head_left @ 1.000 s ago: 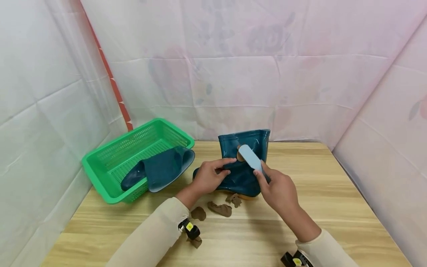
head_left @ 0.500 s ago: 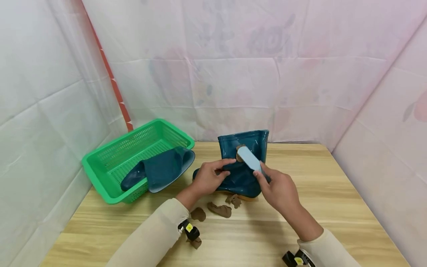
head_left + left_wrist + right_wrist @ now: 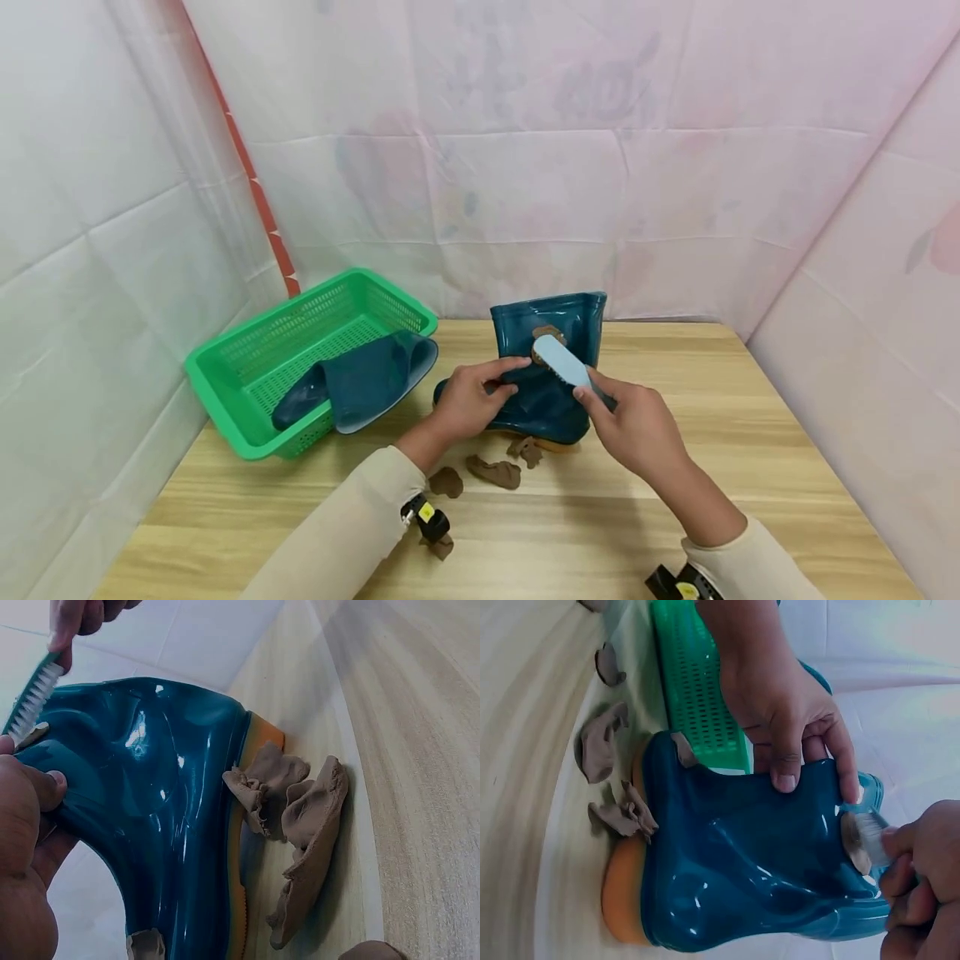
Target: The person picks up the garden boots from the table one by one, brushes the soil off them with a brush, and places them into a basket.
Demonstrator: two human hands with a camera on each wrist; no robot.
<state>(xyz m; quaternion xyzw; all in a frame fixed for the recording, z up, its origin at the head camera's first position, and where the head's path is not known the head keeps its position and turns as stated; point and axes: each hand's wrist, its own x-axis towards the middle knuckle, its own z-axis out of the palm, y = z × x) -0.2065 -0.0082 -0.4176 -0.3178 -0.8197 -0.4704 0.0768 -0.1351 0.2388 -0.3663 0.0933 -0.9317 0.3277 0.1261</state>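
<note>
A glossy dark teal rubber boot (image 3: 543,408) with an orange sole (image 3: 622,892) stands upright on the table, toe to the left. My left hand (image 3: 467,398) holds its shaft, the thumb on the near side and some fingers behind. A scrubbing brush (image 3: 561,360) with a pale blue back is gripped in my right hand (image 3: 636,429). Its white bristles (image 3: 36,697) lie against a brown clay-like patch (image 3: 853,844) on the upper shaft. Another brown patch (image 3: 684,749) sticks near the toe.
Several brown clay-like lumps (image 3: 493,472) lie on the wooden table (image 3: 720,467) before the boot. At the left, a green basket (image 3: 213,408) holds a second teal boot (image 3: 367,379), its shaft leaning over the rim. Pale cloth walls (image 3: 525,183) stand behind and at both sides.
My right hand and the brush have shifted slightly down and right, so more of the brown patch shows above the brush. My left hand and the boot stay nearly still.
</note>
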